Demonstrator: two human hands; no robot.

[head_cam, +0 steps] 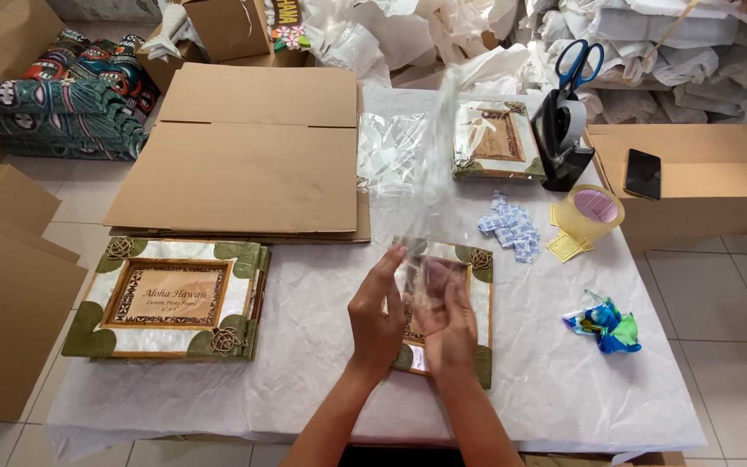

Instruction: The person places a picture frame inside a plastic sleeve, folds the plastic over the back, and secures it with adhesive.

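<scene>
Rising from both hands, a clear plastic sleeve [430, 186] stood over a leaf-trimmed photo frame [469, 298] at the near middle. The left hand [377, 316] and right hand [447, 329] pinched its lower end, fingers loosely curled. Three frames lay in view: a stacked one [170, 298] left, another [499, 138] far.

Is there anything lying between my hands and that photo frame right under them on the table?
Only the clear plastic bag. The left hand and the right hand both hold its lower end directly above the photo frame, so the film hangs between the hands and the frame. Nothing else visible lies between them.
</scene>
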